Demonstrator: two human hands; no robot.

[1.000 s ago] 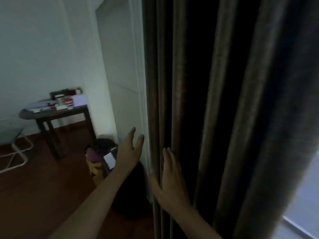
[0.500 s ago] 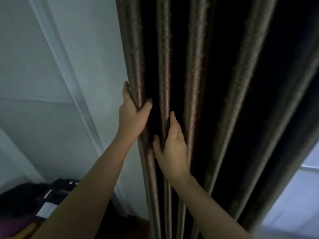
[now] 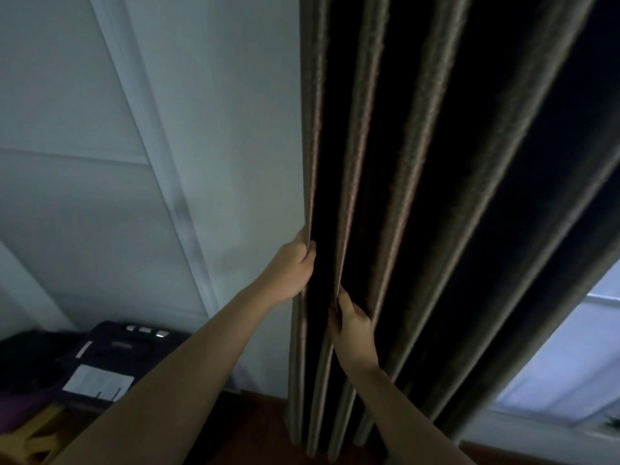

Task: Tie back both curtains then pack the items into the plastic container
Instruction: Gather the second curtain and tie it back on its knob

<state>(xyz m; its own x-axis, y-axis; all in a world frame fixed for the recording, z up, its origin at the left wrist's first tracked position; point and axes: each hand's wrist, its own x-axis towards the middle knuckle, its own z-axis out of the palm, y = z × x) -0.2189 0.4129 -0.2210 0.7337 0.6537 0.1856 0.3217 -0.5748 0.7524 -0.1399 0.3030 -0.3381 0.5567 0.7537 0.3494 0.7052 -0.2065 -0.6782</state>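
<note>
A dark brown curtain [image 3: 419, 162] hangs in deep folds over the right half of the view, down to the floor. My left hand [image 3: 293, 268] grips its outer left edge, with the fingers curled round the fold. Lower and to the right, my right hand [image 3: 352, 327] pinches the second fold between thumb and fingers. Neither a tie-back nor the plastic container is in view.
A white wall with a door frame [image 3: 151, 146] stands left of the curtain. A dark bag with a white label [image 3: 110, 360] sits on the floor at lower left, beside purple and yellow items. Bright window light [image 3: 563, 364] shows at lower right.
The view has tilted up and closer to the curtain. My left hand closed round the curtain's edge and my right hand shifted from flat on the fabric to pinching a fold.
</note>
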